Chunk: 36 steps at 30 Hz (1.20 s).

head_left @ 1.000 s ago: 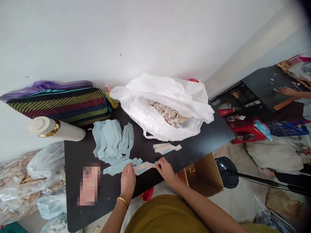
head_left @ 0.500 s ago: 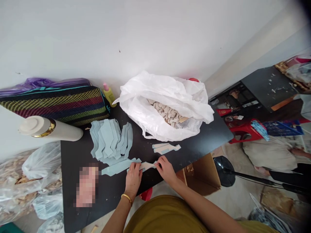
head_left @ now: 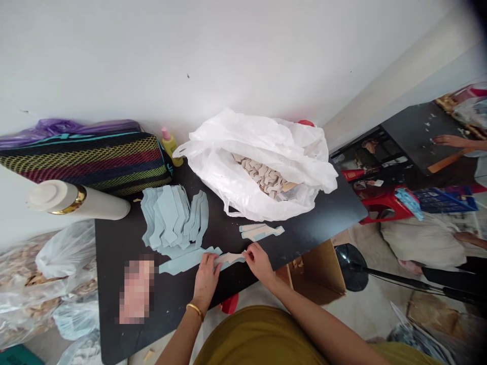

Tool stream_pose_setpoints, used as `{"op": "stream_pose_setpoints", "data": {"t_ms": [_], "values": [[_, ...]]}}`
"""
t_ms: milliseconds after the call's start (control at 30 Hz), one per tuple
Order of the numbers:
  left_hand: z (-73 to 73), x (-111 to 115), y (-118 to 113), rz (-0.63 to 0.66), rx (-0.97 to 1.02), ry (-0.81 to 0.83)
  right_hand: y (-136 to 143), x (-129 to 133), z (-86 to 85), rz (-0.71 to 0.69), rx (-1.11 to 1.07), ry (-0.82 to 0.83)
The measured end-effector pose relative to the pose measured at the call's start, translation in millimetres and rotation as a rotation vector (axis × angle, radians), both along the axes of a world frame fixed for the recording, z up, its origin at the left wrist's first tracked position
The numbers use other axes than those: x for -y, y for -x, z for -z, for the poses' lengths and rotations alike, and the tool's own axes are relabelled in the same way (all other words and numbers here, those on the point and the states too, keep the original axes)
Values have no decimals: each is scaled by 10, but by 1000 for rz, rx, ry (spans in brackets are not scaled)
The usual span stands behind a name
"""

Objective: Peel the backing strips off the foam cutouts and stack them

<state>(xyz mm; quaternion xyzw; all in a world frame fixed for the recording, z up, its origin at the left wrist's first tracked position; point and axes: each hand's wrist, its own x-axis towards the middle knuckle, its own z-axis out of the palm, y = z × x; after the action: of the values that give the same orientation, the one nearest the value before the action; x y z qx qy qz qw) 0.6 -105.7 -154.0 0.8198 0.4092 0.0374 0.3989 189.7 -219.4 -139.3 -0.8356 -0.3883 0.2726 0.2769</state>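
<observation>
Between my two hands lies a light blue cut-out piece with a beige strip [head_left: 230, 257] on it, near the table's front edge. My left hand [head_left: 206, 274] pinches its left end, and my right hand [head_left: 257, 261] pinches the right end. Just left of my left hand are loose light blue pieces [head_left: 178, 262]. Behind them stands a heap of the same wavy-edged blue pieces [head_left: 169, 215]. A few blue pieces with beige strips [head_left: 262, 231] rest beyond my right hand.
On the black table [head_left: 167, 309] are a white plastic bag [head_left: 213, 172] of beige pieces, a pale flask [head_left: 95, 201], a yellow bottle [head_left: 172, 148] and a striped mesh bag [head_left: 91, 165]. A cardboard box [head_left: 319, 276] stands below the right edge. Another person's hand [head_left: 449, 141] shows at far right.
My left hand has slid slightly left along the piece, and more of the beige strip shows. Another person's hand has come into view over the far right table.
</observation>
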Motion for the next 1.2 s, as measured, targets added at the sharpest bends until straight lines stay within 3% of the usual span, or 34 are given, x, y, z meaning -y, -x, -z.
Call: {"op": "stream_pose_setpoints", "data": {"t_ms": [833, 1067, 1200], "values": [[-19, 74, -60, 8, -97, -116, 64, 55, 62, -29, 7, 125], [-17, 75, -71, 2, -100, -120, 47, -63, -77, -104, 93, 343], [0, 79, -66, -4, -98, -108, -58, -130, -121, -67, 102, 498]]}}
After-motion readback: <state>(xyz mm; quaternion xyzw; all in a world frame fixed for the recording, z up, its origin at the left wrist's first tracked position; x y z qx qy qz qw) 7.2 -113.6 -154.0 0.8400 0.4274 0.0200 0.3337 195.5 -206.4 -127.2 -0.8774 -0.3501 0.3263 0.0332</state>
